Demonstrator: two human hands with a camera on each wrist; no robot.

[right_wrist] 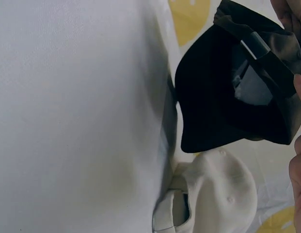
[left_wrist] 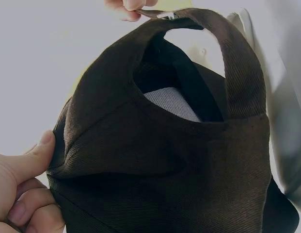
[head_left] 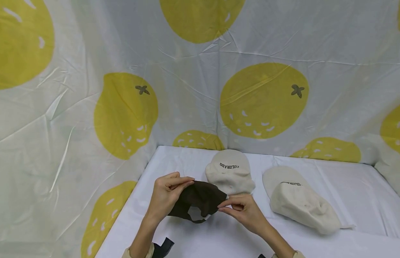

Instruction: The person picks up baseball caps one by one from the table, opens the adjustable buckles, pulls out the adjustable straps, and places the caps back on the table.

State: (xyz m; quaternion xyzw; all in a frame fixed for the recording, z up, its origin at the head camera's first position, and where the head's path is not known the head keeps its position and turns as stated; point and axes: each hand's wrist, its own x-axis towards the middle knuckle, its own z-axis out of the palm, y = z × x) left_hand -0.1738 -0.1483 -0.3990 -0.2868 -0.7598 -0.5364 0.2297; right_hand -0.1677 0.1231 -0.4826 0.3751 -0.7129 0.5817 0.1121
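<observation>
A dark brown baseball cap point(head_left: 203, 193) is held up above the white table, its rear opening and strap facing me. My left hand point(head_left: 165, 197) pinches the cap's fabric at its upper left. On the other side, my right hand point(head_left: 245, 211) pinches the cap's edge between thumb and fingers. The left wrist view shows the brown strap point(left_wrist: 242, 68) arching over the opening. In the right wrist view, a shiny buckle point(right_wrist: 256, 45) sits on that strap, and the cap's dark underside is visible. Part of my right hand is cut off there.
Behind the brown cap, a cream cap point(head_left: 230, 172) lettered COLORADO lies on the white table point(head_left: 212, 247). Another cream cap point(head_left: 299, 200) lies to the right, its strap end sticking out. Lemon-patterned cloth point(head_left: 187, 89) hangs behind and on the left.
</observation>
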